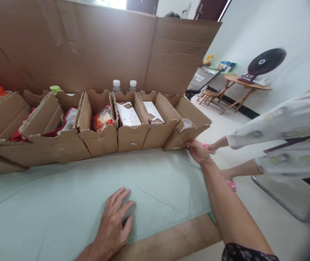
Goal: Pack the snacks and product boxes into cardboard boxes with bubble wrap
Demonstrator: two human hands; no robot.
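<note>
My left hand (115, 219) lies on the pale green tabletop (89, 188) with its fingers spread and holds nothing. At the right end of a row of open cardboard boxes, my right hand (197, 150) grips the lower right corner of the last cardboard box (173, 139); some of its fingers are hidden. That box is slightly tilted and has something clear and plastic-like (186, 124) inside. Beside it stand boxes with a white patterned carton (155, 111) and another white carton (127, 115). Farther left, a box holds a red and clear packet (103, 117).
A tall cardboard panel (103, 47) rises behind the boxes, with two white-capped bottles (116, 85) before it. To the right are a person's legs in patterned trousers (282, 119), a folding wooden table (242, 82) with a black fan (266, 61), and a small stool (207, 96).
</note>
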